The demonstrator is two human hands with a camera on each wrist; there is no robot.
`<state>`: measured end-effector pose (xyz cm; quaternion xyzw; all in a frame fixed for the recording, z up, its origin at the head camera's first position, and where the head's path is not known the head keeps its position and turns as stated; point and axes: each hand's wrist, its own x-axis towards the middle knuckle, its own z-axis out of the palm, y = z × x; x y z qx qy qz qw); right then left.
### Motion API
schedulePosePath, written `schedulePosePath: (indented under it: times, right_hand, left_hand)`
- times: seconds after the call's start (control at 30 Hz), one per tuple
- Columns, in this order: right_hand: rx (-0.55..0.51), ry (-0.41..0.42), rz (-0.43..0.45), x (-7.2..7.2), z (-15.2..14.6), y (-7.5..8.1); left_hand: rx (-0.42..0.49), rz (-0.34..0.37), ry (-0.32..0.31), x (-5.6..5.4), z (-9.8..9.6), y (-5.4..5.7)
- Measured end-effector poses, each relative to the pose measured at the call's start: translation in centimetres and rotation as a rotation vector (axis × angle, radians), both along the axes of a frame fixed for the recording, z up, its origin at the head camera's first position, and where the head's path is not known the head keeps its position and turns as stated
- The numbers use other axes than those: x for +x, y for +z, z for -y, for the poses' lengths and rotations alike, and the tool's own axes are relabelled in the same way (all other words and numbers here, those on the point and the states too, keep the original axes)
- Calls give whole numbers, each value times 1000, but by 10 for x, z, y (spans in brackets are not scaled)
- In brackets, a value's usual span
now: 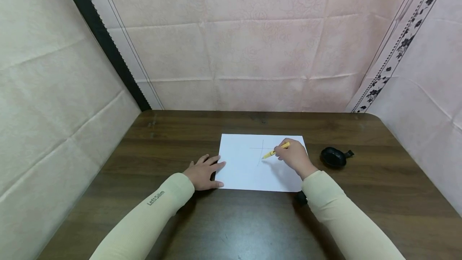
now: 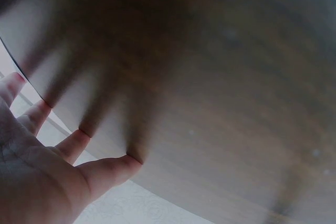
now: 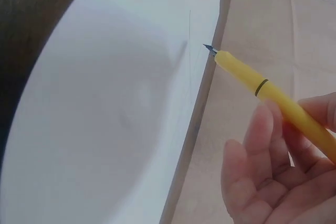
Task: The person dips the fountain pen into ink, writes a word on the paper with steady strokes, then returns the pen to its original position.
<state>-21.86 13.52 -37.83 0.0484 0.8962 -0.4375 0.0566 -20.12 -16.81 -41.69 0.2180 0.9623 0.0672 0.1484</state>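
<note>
A white sheet of paper (image 1: pixel 238 171) lies on the brown table, with thin crossing lines drawn in its upper middle. My right hand (image 1: pixel 294 156) pinches a yellow fountain pen (image 1: pixel 271 154) over the sheet, its nib pointing down and left near the lower end of the long line. In the right wrist view the pen (image 3: pixel 273 95) shows a dark metal nib and a black ring; the fingers of the right hand (image 3: pixel 278 182) curl around its barrel. Fingers spread, my left hand (image 1: pixel 203 173) rests at the sheet's left edge; the left wrist view shows its fingertips against the tabletop.
To the right of the paper sits a small black pan-shaped dish (image 1: pixel 333 157) with a short handle. Pale patterned cloth (image 1: pixel 252 51) hangs behind the wooden table (image 1: pixel 173 139) and at both sides. A dark object (image 1: pixel 300 198) shows under the right wrist.
</note>
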Motion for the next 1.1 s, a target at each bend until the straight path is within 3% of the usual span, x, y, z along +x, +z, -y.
schedulePosePath:
  times: [0.73,1.1]
  right_hand:
    - [-39,-82,14,-17,-9,-7]
    - [-62,-80,-5,-24,-10,-10]
  left_hand:
    - [12,9,8,3,-2,5]
    - [9,10,10,3,-2,5]
